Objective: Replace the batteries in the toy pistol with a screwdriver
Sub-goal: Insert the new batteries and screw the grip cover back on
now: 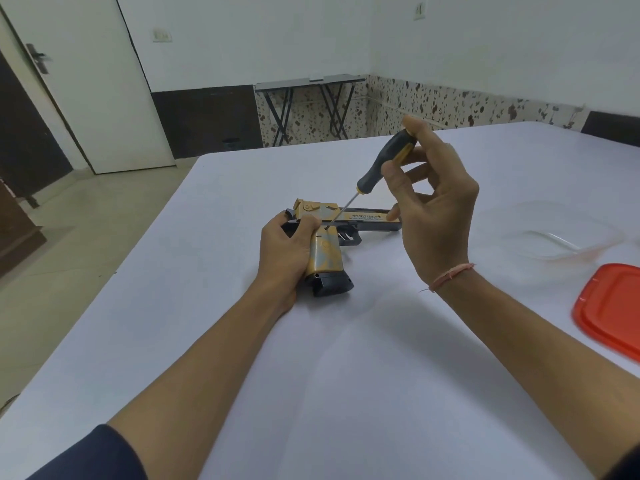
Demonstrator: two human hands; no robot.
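The right hand's fingers (412, 126) and thumb pinched the black-and-yellow handle of the one screwdriver (384, 164). Its lower fingers were loosely spread, and one fingertip reached down near the slide; whether it touched could not be told. The right hand (440, 216) held the tool tilted, with the thin shaft slanting down and left to meet the top of the pistol's grip. The left hand (284, 251) curled its fingers round that grip from the left, the thumb lying over the upper part. The single toy pistol (325, 254), tan and gold with a black base, lay on its side near the middle of the white table (346, 358), muzzle to the right. Its slide read "DESERT EAGLE"; a smaller line under it was too fine to read. A pink thread (450, 275) circled the right wrist. To the right lay one clear container (554, 237) and one red lid (613, 306), well apart from the pistol. Beyond, one folding table (311, 84) stood against the wall beside a white door (86, 81).
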